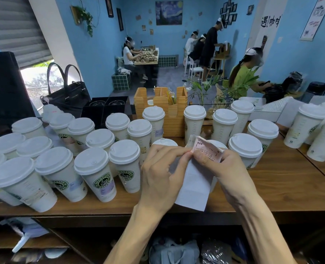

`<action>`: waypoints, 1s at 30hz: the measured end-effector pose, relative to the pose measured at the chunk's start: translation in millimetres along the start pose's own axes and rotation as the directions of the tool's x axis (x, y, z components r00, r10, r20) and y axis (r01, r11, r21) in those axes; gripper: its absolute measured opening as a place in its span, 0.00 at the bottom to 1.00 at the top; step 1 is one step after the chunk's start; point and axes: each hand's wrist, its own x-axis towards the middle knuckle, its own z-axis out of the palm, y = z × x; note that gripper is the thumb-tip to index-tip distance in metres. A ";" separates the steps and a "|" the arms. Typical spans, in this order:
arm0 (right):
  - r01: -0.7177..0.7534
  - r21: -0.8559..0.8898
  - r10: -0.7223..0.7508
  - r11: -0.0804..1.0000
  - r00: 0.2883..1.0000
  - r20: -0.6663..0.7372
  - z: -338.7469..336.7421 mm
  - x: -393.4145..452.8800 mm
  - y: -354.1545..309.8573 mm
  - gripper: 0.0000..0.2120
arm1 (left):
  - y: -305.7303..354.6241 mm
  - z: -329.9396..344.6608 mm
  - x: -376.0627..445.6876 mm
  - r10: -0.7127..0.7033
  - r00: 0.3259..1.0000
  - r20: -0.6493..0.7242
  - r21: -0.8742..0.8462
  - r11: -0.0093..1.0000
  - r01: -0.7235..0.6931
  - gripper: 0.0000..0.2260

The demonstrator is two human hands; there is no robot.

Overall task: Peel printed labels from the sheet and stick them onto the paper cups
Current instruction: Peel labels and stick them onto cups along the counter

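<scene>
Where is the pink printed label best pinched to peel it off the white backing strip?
At the pink label's lifted left corner, coming from the left, probably: the edge already curls clear there, where the left hand pinches, while the right hand steadies the backing strip.

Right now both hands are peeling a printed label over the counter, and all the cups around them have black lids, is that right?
Not quite. In the head view the left hand and right hand do pinch the printed label, but the cups have white lids, not black.

Coffee shop: wood counter [283,180] w/ rows of lidded, logo'd paper cups [98,174], wooden straw/napkin caddy [160,103], blue walls w/ art prints [169,12], small tables + stools [195,70] at back.
</scene>
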 end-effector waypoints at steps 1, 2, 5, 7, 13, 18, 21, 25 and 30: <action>-0.003 -0.013 0.003 1.000 1.000 -0.004 -0.6 0.0 0.9 0.21 | 0.4 0.1 0.0 0.003 1.000 0.004 0.010 1.000 -0.003 0.06; -0.004 -0.016 0.004 1.000 1.000 -0.006 -1.1 -0.3 1.8 0.23 | 0.5 0.2 -0.1 0.008 1.000 0.008 0.021 1.000 -0.008 0.06; -0.002 -0.011 0.002 1.000 1.000 -0.015 -0.6 -2.4 1.2 0.24 | 0.3 0.6 0.0 0.004 1.000 0.022 0.046 0.999 -0.005 0.06; 0.016 -0.030 -0.017 0.999 1.000 -0.022 -0.1 -3.4 0.8 0.24 | -0.1 0.3 -0.1 -0.011 0.999 0.035 0.051 0.999 0.009 0.06; 0.050 -0.089 -0.050 0.995 0.999 0.002 -1.7 -5.2 -0.3 0.24 | 0.6 0.2 -0.3 -0.025 0.998 0.053 0.055 0.998 0.022 0.07; 0.027 -0.009 -0.027 1.000 0.998 0.051 -1.4 -6.9 0.0 0.11 | -1.8 -1.4 0.1 -0.040 0.998 0.054 0.060 0.998 0.037 0.07; 0.032 -0.006 -0.032 0.999 0.998 0.057 -1.2 -7.5 -0.9 0.12 | -2.6 -1.6 -1.2 -0.056 0.996 0.062 0.064 0.997 0.052 0.05; 0.037 -0.024 -0.036 0.999 0.998 0.043 -1.1 -9.1 -1.4 0.13 | -1.7 -2.7 -1.9 -0.079 0.994 0.073 0.033 0.996 0.077 0.06; 0.047 -0.018 -0.046 0.999 0.996 0.072 -2.8 -12.3 -4.2 0.12 | 1.7 -6.0 -1.9 -0.088 0.992 0.095 -0.009 0.996 0.089 0.10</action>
